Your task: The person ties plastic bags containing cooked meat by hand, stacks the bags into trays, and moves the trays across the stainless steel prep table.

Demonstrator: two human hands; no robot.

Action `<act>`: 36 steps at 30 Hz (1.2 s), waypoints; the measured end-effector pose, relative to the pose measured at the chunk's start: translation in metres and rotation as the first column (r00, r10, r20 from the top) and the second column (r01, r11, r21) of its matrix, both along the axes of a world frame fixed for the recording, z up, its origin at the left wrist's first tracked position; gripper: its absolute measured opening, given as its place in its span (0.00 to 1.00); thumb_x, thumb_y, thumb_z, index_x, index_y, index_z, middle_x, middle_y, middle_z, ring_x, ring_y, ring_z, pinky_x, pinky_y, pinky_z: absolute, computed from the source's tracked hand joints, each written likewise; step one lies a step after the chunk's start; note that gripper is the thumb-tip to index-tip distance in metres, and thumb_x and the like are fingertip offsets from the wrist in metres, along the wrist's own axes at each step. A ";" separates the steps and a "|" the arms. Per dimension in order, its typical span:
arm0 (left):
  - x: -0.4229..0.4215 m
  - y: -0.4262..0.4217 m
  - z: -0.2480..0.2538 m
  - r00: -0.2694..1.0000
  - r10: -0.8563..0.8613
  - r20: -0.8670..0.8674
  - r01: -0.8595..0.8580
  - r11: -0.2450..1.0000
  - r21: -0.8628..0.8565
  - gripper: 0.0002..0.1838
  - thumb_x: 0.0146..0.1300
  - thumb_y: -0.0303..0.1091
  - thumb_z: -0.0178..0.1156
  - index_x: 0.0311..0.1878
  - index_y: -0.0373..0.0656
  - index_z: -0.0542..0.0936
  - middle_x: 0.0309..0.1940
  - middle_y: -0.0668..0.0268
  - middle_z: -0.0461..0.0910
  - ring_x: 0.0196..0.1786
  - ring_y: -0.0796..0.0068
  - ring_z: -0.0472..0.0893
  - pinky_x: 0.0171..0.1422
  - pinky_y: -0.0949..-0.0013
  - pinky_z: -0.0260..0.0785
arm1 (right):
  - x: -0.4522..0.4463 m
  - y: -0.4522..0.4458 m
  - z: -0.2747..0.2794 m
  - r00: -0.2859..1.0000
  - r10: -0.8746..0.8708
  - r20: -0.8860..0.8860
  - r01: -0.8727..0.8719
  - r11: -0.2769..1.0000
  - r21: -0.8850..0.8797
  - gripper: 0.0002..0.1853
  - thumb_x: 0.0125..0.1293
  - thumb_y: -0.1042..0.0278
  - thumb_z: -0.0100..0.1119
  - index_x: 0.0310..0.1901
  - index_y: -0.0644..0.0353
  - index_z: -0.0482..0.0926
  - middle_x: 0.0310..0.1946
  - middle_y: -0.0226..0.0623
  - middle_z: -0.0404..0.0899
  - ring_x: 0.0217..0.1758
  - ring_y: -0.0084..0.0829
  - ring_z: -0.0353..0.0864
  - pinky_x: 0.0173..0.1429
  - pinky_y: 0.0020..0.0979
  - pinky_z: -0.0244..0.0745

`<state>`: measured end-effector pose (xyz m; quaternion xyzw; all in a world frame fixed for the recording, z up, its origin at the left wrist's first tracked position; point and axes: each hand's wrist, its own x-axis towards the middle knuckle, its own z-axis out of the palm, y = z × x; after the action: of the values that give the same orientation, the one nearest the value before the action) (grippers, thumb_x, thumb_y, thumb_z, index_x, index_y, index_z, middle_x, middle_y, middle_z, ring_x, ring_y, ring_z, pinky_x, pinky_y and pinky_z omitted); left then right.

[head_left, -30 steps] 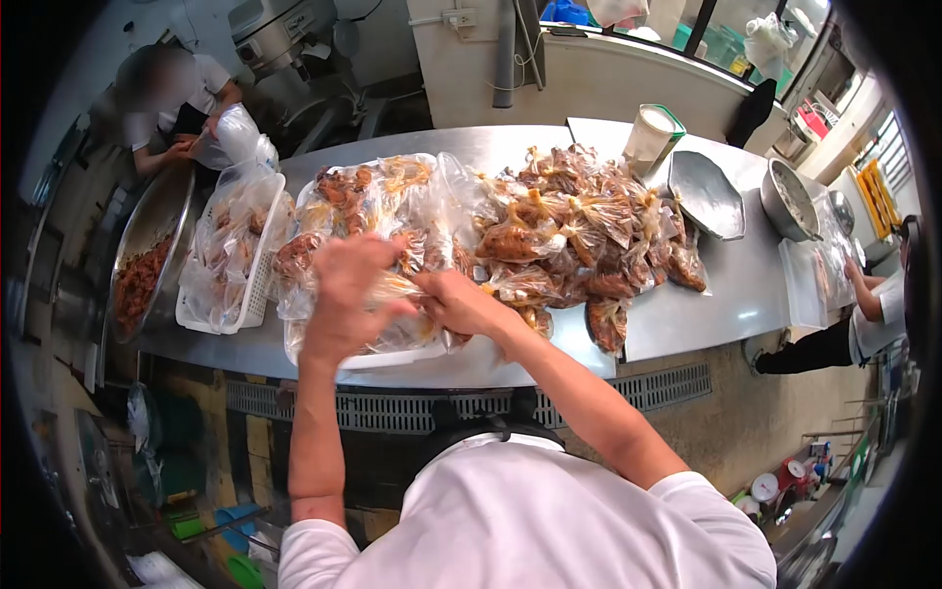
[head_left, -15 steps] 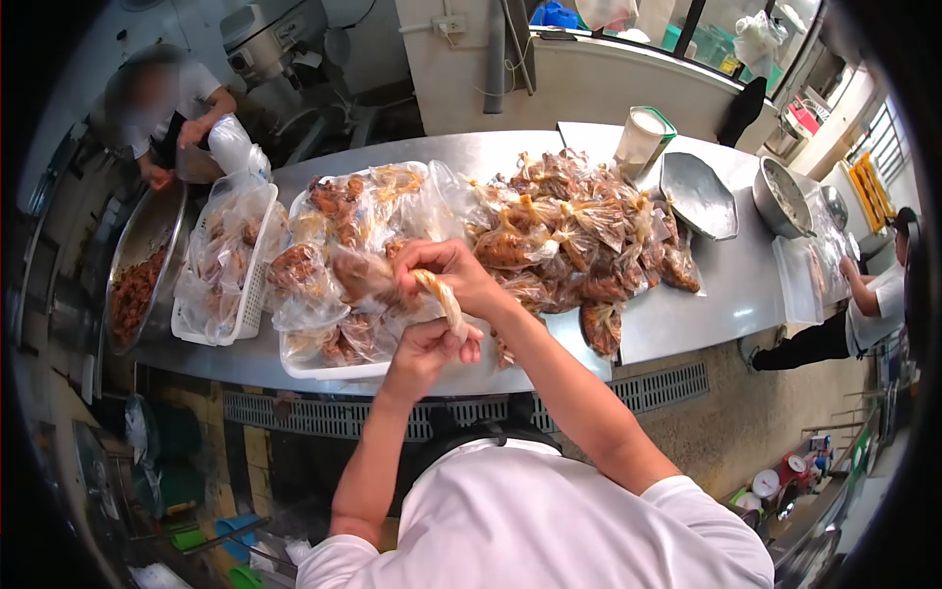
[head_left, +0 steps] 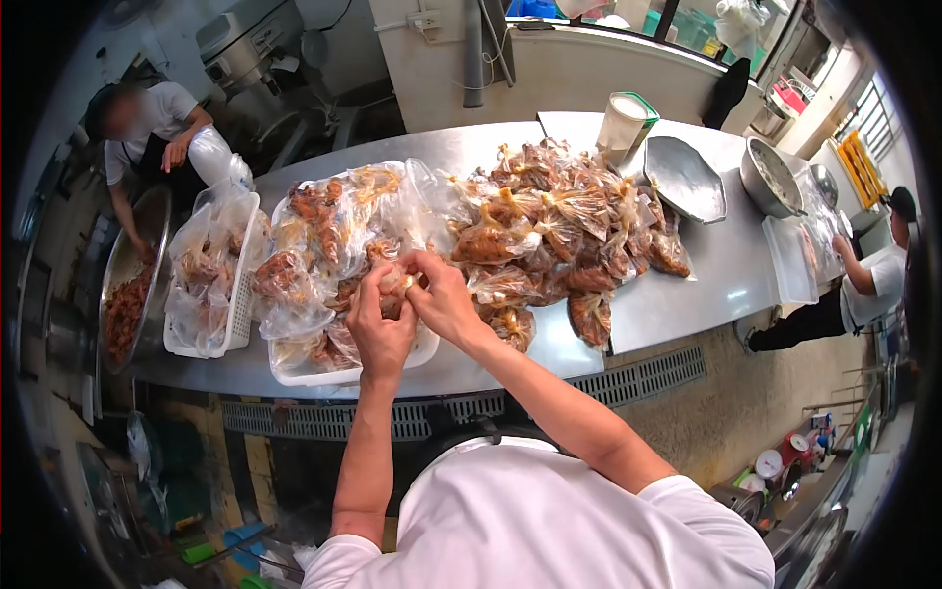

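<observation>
My left hand (head_left: 381, 329) and my right hand (head_left: 444, 302) meet over the front of a white tray (head_left: 294, 377). Fingers of both are closed in a pinch on the gathered neck of a clear plastic bag (head_left: 396, 283), mostly hidden behind them. Clear bags of reddish-brown meat (head_left: 285, 275) fill the tray around my hands. Just right of my right hand begins a large heap of knotted bags of the same meat (head_left: 559, 221), lying on the steel table (head_left: 667, 309).
A white basket (head_left: 238, 309) of bags stands left, beside a metal basin (head_left: 180, 231) of loose meat and a co-worker (head_left: 162, 128). Behind the heap are a clear container (head_left: 620, 123) and a metal scoop (head_left: 685, 182). Farther right are a pot (head_left: 770, 177) and another person (head_left: 873, 275).
My hands have drawn together at the bag's neck, which stretched twisted between them before. The left hand has risen and moved left. The co-worker's arm now reaches into the basin.
</observation>
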<state>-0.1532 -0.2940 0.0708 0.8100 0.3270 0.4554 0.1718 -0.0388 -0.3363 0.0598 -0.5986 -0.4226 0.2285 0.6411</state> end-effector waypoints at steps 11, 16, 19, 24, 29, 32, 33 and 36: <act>-0.010 0.017 -0.002 0.945 -0.119 0.305 0.284 0.760 -0.584 0.09 0.59 0.15 0.63 0.39 0.38 0.76 0.33 0.68 0.84 0.35 0.84 0.81 0.41 0.76 0.75 | 0.044 -0.016 -0.007 0.787 0.551 -0.279 -0.566 0.824 0.029 0.09 0.65 0.71 0.69 0.42 0.68 0.85 0.41 0.37 0.78 0.51 0.24 0.75 0.51 0.27 0.72; 0.003 -0.012 0.027 0.958 -0.284 -0.025 0.269 0.930 -0.250 0.09 0.57 0.25 0.70 0.40 0.37 0.81 0.35 0.62 0.84 0.34 0.65 0.82 0.45 0.66 0.75 | 0.035 -0.040 -0.010 0.995 0.096 0.020 -0.093 0.989 -0.118 0.10 0.60 0.78 0.72 0.44 0.66 0.86 0.36 0.32 0.82 0.34 0.22 0.81 0.40 0.26 0.77; 0.015 -0.015 0.016 0.982 -0.186 0.027 0.184 0.918 -0.352 0.05 0.58 0.23 0.68 0.35 0.36 0.80 0.31 0.61 0.83 0.33 0.67 0.82 0.42 0.66 0.73 | 0.022 -0.052 -0.009 0.994 0.015 0.109 -0.011 0.999 -0.037 0.11 0.57 0.82 0.70 0.42 0.66 0.85 0.32 0.37 0.84 0.34 0.26 0.83 0.40 0.29 0.78; 0.023 -0.046 0.040 0.928 -0.371 0.034 0.373 0.922 -0.108 0.07 0.62 0.27 0.70 0.36 0.38 0.80 0.29 0.64 0.81 0.32 0.73 0.79 0.42 0.70 0.73 | 0.067 -0.031 0.000 0.892 -0.176 0.415 0.128 0.982 0.141 0.10 0.48 0.82 0.71 0.32 0.59 0.82 0.28 0.40 0.82 0.30 0.38 0.82 0.31 0.36 0.73; -0.035 0.024 0.040 0.945 -0.051 0.323 0.175 0.914 -0.366 0.15 0.67 0.30 0.69 0.53 0.41 0.77 0.36 0.71 0.80 0.40 0.82 0.79 0.48 0.76 0.72 | 0.181 0.016 0.027 0.634 -0.392 0.667 0.284 0.920 0.271 0.09 0.51 0.82 0.66 0.34 0.61 0.82 0.28 0.42 0.82 0.33 0.45 0.82 0.39 0.45 0.75; -0.070 0.051 0.033 0.988 0.094 0.126 -0.054 0.956 -0.290 0.13 0.64 0.26 0.68 0.52 0.40 0.81 0.35 0.67 0.82 0.37 0.77 0.82 0.41 0.72 0.75 | 0.235 0.026 -0.027 0.469 -0.222 0.855 0.418 0.909 0.007 0.11 0.57 0.84 0.62 0.41 0.60 0.85 0.37 0.43 0.86 0.41 0.42 0.87 0.47 0.43 0.81; -0.071 0.054 0.028 0.986 0.105 0.126 -0.065 0.955 -0.289 0.13 0.64 0.26 0.68 0.52 0.40 0.81 0.35 0.67 0.82 0.37 0.77 0.82 0.41 0.72 0.75 | 0.254 0.030 -0.053 0.472 -0.218 0.854 0.407 0.913 0.008 0.11 0.57 0.84 0.62 0.41 0.60 0.85 0.37 0.43 0.86 0.41 0.42 0.87 0.47 0.43 0.81; -0.064 0.063 0.016 0.999 -0.007 -0.035 -0.003 0.959 -0.284 0.16 0.58 0.19 0.66 0.51 0.41 0.83 0.37 0.62 0.82 0.41 0.71 0.83 0.39 0.69 0.77 | 0.268 0.055 -0.075 0.542 0.307 0.782 0.410 0.716 -0.565 0.12 0.63 0.79 0.61 0.48 0.58 0.85 0.46 0.46 0.87 0.45 0.44 0.87 0.51 0.46 0.81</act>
<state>-0.2167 -0.2312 0.0864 0.7854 0.3912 0.3891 0.2806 0.2294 -0.2817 -0.0147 -0.8387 -0.5361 0.0334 0.0897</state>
